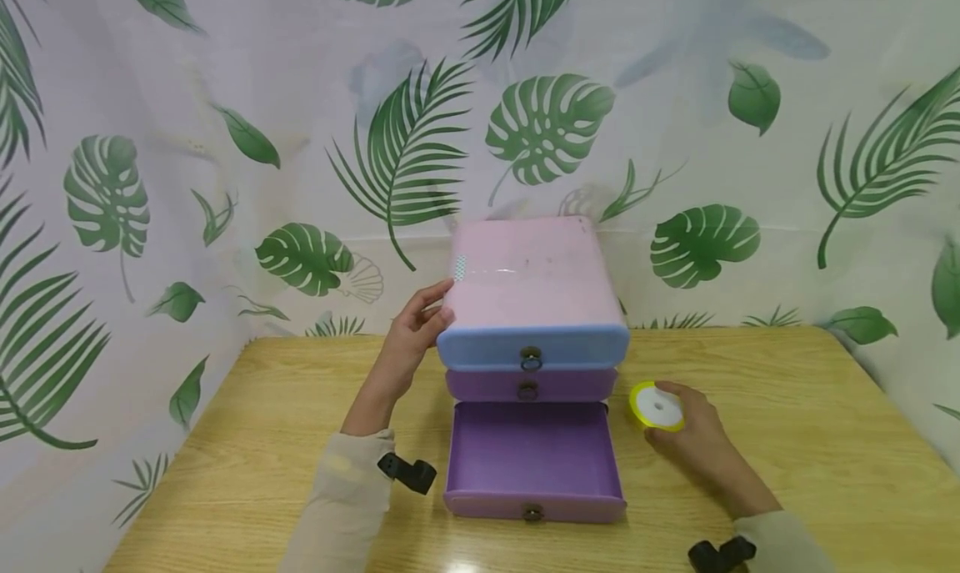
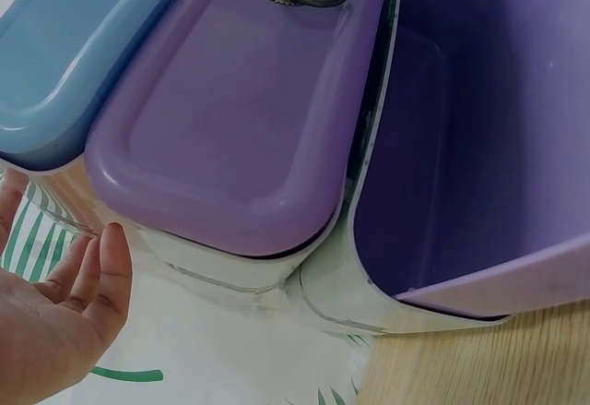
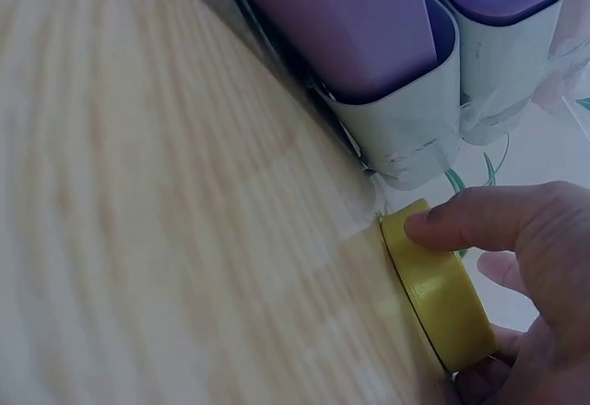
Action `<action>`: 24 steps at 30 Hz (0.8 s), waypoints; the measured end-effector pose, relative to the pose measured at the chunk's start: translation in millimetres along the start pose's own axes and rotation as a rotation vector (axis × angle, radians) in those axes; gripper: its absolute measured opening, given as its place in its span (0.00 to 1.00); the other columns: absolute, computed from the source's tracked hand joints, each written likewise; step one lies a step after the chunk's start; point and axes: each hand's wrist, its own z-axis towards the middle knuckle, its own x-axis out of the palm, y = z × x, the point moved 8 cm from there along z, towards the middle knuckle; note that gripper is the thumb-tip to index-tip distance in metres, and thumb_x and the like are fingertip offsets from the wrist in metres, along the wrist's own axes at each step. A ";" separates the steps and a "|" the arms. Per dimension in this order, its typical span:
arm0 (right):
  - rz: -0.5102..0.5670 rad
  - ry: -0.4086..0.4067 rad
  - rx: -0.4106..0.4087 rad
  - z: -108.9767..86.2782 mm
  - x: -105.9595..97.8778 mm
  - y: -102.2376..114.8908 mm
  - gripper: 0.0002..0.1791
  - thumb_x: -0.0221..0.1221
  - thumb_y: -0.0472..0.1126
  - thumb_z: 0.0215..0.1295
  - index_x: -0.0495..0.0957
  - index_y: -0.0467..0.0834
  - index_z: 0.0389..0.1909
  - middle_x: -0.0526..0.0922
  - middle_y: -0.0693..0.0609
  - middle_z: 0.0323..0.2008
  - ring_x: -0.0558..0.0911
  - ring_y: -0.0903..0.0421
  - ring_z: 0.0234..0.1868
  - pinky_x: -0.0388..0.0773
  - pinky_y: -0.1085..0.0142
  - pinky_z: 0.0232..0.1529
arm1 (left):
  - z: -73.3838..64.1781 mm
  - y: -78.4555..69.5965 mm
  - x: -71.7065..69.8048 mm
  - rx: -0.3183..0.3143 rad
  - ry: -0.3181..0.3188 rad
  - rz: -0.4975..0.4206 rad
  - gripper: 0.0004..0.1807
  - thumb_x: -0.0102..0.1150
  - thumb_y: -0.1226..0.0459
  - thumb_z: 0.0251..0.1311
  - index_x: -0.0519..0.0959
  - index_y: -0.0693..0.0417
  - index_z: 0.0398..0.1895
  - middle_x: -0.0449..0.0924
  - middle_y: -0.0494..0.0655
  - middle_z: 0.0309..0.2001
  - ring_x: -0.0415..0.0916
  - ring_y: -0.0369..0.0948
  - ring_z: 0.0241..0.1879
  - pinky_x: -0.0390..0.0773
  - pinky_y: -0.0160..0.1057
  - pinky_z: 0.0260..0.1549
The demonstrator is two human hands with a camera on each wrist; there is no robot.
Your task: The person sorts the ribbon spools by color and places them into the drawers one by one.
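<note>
A small chest of drawers [image 1: 532,273] stands in the middle of the table, with a pink top, a blue top drawer [image 1: 480,348] and a purple middle drawer [image 1: 487,384], both pushed in. Its purple bottom drawer [image 1: 532,456] is pulled out and has nothing in it. My left hand [image 1: 408,335] touches the chest's upper left side with its fingertips. To the right of the chest, my right hand [image 1: 697,431] grips a spool of yellow ribbon [image 1: 658,406] by its rim, thumb on one side and fingers on the other. The spool's white face turns upward.
A wooden table [image 1: 247,473] lies under everything. Behind it hangs a white cloth [image 1: 480,198] printed with green leaves, close to the back of the chest. Small ring pulls [image 1: 531,361] stick out from the drawer fronts.
</note>
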 end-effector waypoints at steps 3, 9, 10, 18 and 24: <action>-0.003 0.010 -0.001 -2.6 -0.3 1.3 0.40 0.67 0.35 0.52 0.61 0.31 0.66 0.60 0.23 0.62 0.63 0.30 0.60 0.62 0.38 0.54 | 0.3 -0.3 1.0 -0.002 -0.003 -0.001 0.27 0.45 0.65 0.69 0.62 0.51 0.71 0.63 0.54 0.70 0.67 0.48 0.63 0.75 0.32 0.47; 0.033 0.061 0.038 -6.9 0.2 2.1 0.40 0.65 0.37 0.56 0.58 0.34 0.68 0.54 0.25 0.66 0.54 0.29 0.64 0.58 0.35 0.56 | 0.4 -0.7 1.3 -0.005 -0.007 0.000 0.26 0.45 0.65 0.70 0.62 0.51 0.72 0.62 0.52 0.70 0.69 0.41 0.60 0.75 0.31 0.46; 0.036 0.067 0.046 -7.5 -0.1 2.1 0.40 0.64 0.37 0.56 0.58 0.35 0.68 0.54 0.25 0.66 0.53 0.29 0.65 0.57 0.34 0.57 | 0.1 -0.5 1.2 -0.007 -0.007 -0.002 0.26 0.45 0.65 0.70 0.62 0.51 0.72 0.62 0.52 0.70 0.69 0.39 0.59 0.75 0.31 0.45; -0.001 0.064 -0.019 -11.3 -9.4 11.7 0.38 0.64 0.38 0.57 0.59 0.33 0.66 0.57 0.23 0.64 0.57 0.27 0.62 0.58 0.33 0.55 | 0.3 -0.1 1.2 -0.005 -0.007 -0.017 0.26 0.44 0.65 0.71 0.61 0.51 0.72 0.59 0.52 0.71 0.66 0.46 0.64 0.75 0.30 0.45; 0.025 0.064 -0.086 -16.6 -22.4 29.8 0.37 0.65 0.37 0.57 0.60 0.34 0.66 0.57 0.24 0.65 0.56 0.25 0.64 0.58 0.31 0.56 | 0.7 -0.1 1.1 -0.010 -0.014 -0.027 0.26 0.45 0.65 0.70 0.61 0.51 0.72 0.60 0.52 0.71 0.67 0.45 0.63 0.76 0.29 0.44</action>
